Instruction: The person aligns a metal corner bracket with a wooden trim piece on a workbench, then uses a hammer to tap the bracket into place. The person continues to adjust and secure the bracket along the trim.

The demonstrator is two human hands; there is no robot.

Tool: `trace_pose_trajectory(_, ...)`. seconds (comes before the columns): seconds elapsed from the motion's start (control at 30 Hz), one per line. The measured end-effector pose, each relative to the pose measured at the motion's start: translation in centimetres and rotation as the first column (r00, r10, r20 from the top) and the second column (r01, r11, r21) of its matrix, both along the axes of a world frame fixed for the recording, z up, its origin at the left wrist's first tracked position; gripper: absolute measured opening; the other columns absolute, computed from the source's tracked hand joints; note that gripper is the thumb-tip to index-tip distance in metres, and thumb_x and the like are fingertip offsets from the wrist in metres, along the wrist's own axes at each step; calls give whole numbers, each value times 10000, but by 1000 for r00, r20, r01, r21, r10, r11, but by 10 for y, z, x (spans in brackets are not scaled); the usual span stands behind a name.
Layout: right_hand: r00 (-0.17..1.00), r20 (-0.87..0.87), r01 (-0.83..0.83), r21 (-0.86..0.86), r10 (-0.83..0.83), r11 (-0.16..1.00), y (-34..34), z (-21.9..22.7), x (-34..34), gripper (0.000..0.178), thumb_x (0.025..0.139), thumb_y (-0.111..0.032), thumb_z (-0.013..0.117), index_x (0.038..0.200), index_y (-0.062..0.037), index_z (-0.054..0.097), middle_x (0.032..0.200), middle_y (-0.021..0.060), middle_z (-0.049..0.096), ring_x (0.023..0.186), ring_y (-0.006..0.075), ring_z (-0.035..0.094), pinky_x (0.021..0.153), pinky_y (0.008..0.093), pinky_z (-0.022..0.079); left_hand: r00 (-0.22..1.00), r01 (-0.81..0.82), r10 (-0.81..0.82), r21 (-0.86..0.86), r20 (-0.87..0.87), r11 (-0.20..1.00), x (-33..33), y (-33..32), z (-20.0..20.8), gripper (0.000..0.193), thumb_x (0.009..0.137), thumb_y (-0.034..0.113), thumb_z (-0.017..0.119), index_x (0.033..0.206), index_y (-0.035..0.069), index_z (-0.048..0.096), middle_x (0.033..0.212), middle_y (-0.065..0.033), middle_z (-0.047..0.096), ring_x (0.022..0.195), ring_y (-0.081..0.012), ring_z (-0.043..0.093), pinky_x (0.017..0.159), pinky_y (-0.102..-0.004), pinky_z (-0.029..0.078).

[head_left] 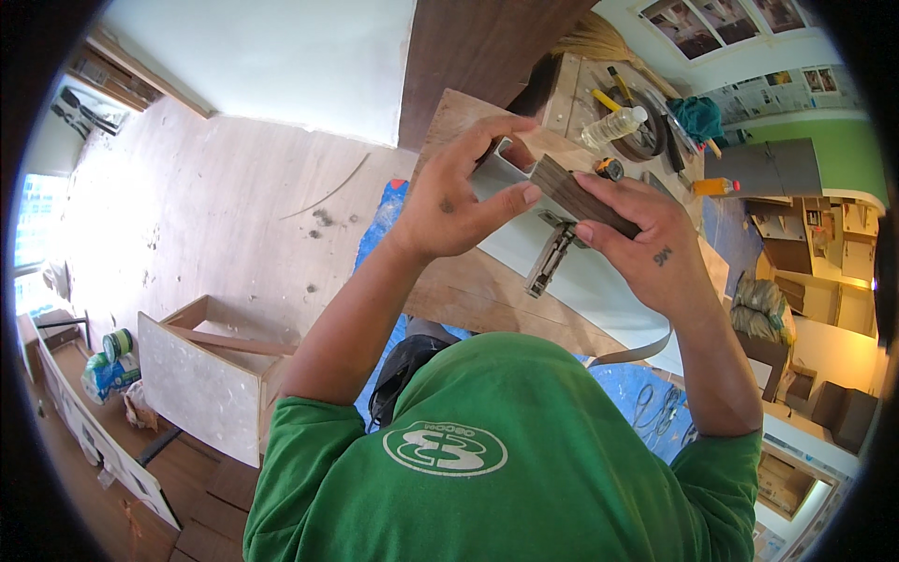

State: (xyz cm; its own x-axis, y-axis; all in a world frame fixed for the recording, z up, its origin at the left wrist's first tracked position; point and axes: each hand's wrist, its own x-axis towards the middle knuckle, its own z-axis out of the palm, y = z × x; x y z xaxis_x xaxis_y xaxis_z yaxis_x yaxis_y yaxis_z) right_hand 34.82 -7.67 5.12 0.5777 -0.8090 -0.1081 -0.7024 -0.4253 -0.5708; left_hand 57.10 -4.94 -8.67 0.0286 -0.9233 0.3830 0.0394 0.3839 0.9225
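Observation:
In front of me lies a white panel [599, 304] on a wooden work surface. My right hand [655, 234] grips a dark wood-grain strip [585, 197], thumb on the near side and fingers on the far side. My left hand [454, 201] curls its index finger and thumb around a pale channel-shaped piece [508, 161] at the strip's left end; whether the two pieces are joined I cannot tell. A metal cabinet hinge [551, 260] sticks out toward me from the panel, just below my right thumb. My left hand's other fingers are mostly hidden.
Beyond my hands are a clear bottle [613, 126], a tape measure [610, 170] and a coil of edge strip [646, 140]. An orange bottle [715, 186] stands farther right. A cabinet box [206, 389] sits at left on the floor, and blue sheeting [646, 398] lies underfoot with cables on it.

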Motion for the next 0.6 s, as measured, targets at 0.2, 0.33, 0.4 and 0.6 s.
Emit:
trace_pose_trajectory(0.2, 1000, -3, 2, 10, -2, 1000, -2, 0, -1, 496, 891, -178, 801, 1358, -52, 695, 977, 171, 692, 883, 307, 662, 807, 378, 518, 968, 86, -9, -295, 252, 952, 12, -16, 24, 348, 842, 80, 863, 1171, 37, 756, 1167, -126, 713, 1075, -258, 688, 936, -371, 553)
trace_pose_trajectory(0.33, 1000, -4, -1, 28, 1, 1000, -2, 1, 0, 485, 897, -155, 802, 1351, -25, 693, 1000, 127, 691, 907, 232, 626, 829, 344, 504, 958, 157, -97, -212, 270, 965, 12, -18, 30, 264, 826, 73, 877, 1078, 51, 802, 1118, -113, 730, 1048, -254, 705, 908, -364, 566)
trace_pose_trajectory(0.4, 1000, -7, -12, 27, 12, 1000, -2, 1, -1, 493, 897, -145, 808, 1356, -13, 687, 998, 100, 684, 909, 192, 602, 832, 324, 493, 961, 166, -111, -208, 252, 964, 12, -18, 28, 254, 818, 70, 882, 1062, 52, 812, 1108, -108, 731, 1034, -243, 707, 894, -355, 568)
trace_pose_trajectory(0.6, 998, -55, -29, 9, 29, 1000, 2, 9, -8, 633, 870, -189, 843, 1446, -44, 623, 913, 76, 632, 826, 166, 571, 770, 315, 489, 970, 148, -99, -222, 221, 964, 11, -18, 21, 245, 807, 69, 891, 1043, 58, 824, 1099, -102, 731, 1013, -218, 709, 863, -331, 568)
